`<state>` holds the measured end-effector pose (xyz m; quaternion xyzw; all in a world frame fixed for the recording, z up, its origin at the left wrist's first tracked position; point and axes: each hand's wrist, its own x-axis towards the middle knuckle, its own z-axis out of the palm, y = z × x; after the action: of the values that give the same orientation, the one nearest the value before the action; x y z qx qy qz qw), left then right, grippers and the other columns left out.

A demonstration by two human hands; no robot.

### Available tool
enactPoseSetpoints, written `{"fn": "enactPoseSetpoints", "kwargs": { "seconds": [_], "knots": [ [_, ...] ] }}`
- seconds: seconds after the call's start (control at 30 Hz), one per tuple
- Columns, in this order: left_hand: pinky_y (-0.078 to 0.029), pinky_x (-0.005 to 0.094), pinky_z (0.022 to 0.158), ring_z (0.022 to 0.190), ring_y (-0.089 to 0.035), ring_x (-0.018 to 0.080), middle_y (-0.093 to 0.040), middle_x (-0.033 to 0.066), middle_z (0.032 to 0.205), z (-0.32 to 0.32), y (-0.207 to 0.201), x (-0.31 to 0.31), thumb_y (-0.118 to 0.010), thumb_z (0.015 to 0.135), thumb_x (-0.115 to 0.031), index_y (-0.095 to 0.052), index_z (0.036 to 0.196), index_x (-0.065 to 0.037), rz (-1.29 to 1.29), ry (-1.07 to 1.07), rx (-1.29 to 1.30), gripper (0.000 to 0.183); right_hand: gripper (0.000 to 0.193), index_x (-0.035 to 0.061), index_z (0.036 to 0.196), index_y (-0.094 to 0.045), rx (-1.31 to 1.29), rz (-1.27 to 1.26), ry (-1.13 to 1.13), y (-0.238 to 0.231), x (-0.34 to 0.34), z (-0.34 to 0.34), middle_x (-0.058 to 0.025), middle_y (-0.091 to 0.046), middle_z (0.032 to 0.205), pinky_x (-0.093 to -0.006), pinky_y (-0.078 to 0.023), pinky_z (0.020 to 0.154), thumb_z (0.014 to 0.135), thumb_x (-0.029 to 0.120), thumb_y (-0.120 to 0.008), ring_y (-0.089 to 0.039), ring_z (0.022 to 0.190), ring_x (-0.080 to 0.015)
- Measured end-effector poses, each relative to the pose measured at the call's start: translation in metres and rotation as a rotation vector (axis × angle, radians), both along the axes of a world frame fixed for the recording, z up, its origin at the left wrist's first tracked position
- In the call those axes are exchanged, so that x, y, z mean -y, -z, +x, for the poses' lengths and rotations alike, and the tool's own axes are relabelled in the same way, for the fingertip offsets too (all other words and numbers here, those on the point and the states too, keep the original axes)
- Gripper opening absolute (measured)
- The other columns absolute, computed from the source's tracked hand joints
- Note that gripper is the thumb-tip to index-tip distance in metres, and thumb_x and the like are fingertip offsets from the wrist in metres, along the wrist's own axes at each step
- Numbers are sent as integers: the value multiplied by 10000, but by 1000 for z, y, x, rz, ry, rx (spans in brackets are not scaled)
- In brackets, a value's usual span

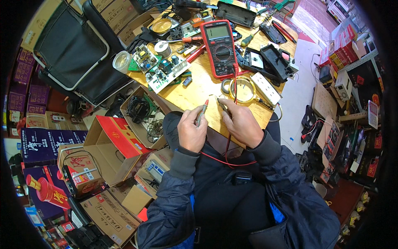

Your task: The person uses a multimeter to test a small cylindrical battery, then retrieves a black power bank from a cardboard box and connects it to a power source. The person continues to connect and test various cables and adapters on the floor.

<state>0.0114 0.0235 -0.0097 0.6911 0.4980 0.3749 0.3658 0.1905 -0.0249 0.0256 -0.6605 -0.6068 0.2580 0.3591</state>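
My left hand (192,129) is closed round a slim test probe (202,112) with a red upper part, pinched between thumb and fingers near the table's front edge. Just to its right, my right hand (243,123) pinches a dark, thin test probe (222,105). Between the two tips, a tiny component (212,95) lies on the wood; its kind is too small to tell. Beyond my hands rests a red-framed digital multimeter (219,49) with its screen lit. A red test lead (235,89) runs down from it past my right hand, and red cable loops below my wrists.
The wooden table (195,92) carries circuit boards (163,70), a solder spool (163,49), a round yellow-rimmed magnifier (241,90), a white power strip (265,89) and an opened black case (269,62). Left stand an open carton (112,145) and a folding chair (76,45); stacked goods line the right.
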Motion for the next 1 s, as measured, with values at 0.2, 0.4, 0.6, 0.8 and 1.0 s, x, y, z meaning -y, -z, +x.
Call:
{"fn": "enactPoseSetpoints", "kwargs": {
  "seconds": [0.2,0.4,0.6,0.8,1.0],
  "knots": [
    [-480,293,658,681,-568,156,-642,102,837,1,0,-1,-674,902,-9,-767,1158,8,26,-6,-21,273,315,-32,1263,-654,26,3,-18,8,-9,-1,-311,-691,925,-502,-542,762,970,85,-637,-693,875,-465],
    [-483,300,656,677,-575,168,-645,109,838,1,-3,-1,-683,892,-15,-769,1153,7,7,0,-22,275,287,-57,1201,-672,21,-4,-14,6,-12,0,-332,-685,907,-530,-548,781,949,70,-620,-693,874,-483],
    [-487,303,663,682,-577,176,-641,110,836,2,-3,-1,-684,892,-18,-766,1158,13,19,0,-20,281,306,-43,1227,-675,37,-26,-19,2,-13,0,-321,-687,897,-516,-549,770,951,80,-629,-696,869,-473],
    [-484,288,669,694,-570,152,-643,104,867,3,-2,3,-677,902,-10,-759,1177,13,20,-43,25,287,329,-28,1253,-675,45,-12,-15,6,-12,1,-311,-689,899,-500,-549,758,945,77,-634,-697,856,-464],
    [-485,274,675,701,-566,139,-652,97,896,5,-1,7,-668,911,6,-756,1184,14,5,-37,16,287,337,-26,1256,-678,38,0,-28,8,-11,1,-315,-687,899,-491,-554,752,937,77,-637,-701,841,-458]
  ]
}}
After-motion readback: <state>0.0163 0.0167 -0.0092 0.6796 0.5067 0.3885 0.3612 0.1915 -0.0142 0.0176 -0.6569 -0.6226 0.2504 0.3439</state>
